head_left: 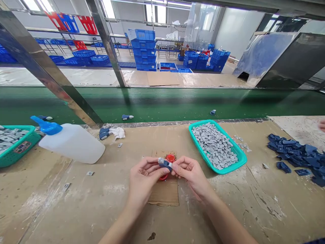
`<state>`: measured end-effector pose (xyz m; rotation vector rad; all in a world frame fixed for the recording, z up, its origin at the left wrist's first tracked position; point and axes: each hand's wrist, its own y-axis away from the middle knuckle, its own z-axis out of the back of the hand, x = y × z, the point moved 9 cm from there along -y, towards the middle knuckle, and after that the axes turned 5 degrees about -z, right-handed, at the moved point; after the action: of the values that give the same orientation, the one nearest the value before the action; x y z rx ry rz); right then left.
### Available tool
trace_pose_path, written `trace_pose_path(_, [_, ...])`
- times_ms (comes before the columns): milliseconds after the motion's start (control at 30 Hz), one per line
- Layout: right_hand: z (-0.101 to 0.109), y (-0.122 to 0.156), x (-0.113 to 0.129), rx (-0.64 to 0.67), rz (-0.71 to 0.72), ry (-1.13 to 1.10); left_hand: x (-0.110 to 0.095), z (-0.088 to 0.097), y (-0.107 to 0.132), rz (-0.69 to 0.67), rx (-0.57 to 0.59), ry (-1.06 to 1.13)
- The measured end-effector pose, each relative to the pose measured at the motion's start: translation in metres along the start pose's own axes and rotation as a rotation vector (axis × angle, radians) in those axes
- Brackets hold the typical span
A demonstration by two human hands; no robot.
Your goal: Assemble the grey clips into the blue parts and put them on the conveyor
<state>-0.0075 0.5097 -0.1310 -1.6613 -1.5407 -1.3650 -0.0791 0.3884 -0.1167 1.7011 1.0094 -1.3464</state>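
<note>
My left hand (143,179) and my right hand (191,174) meet over the middle of the workbench, both pinching a small blue plastic part with a grey piece on it (164,163). Just behind the part sits a small red round lid (170,157), and a bit of red shows below my fingers. Under my hands lies a brown cardboard patch (164,193).
A teal tray of grey pieces (240,159) lies right of my hands, a pile of blue parts (297,154) farther right. A white squeeze bottle with blue nozzle (71,142) lies left, beside another teal tray (17,149). Green conveyor belt (162,103) behind carries a few assembled parts. Another person's fingers (322,125) at right edge.
</note>
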Motion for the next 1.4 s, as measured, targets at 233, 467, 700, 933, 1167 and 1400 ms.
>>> trace_pose_path(233, [-0.001,0.000,-0.015,0.128,-0.145,0.041,0.004,-0.004,0.003,0.051,0.058,-0.030])
trace_pose_path(467, [-0.016,0.008,0.008,0.206,-0.046,0.117,-0.003,-0.014,0.003,0.072,0.200,-0.029])
trace_pose_path(700, [0.096,0.025,0.080,-0.675,0.328,0.928,-0.029,-0.007,-0.043,-0.174,0.308,-0.418])
trace_pose_path(933, [0.139,0.009,0.068,-0.746,-0.033,1.416,-0.038,-0.007,-0.170,-0.498,0.346,-1.357])
trace_pose_path(1167, [0.138,0.007,0.069,-0.799,-0.103,1.332,-0.015,-0.031,-0.238,-0.445,0.430,-1.580])
trace_pose_path(1400, [0.135,-0.002,0.063,-0.737,-0.109,1.414,-0.016,-0.107,-0.254,-0.519,0.421,-1.632])
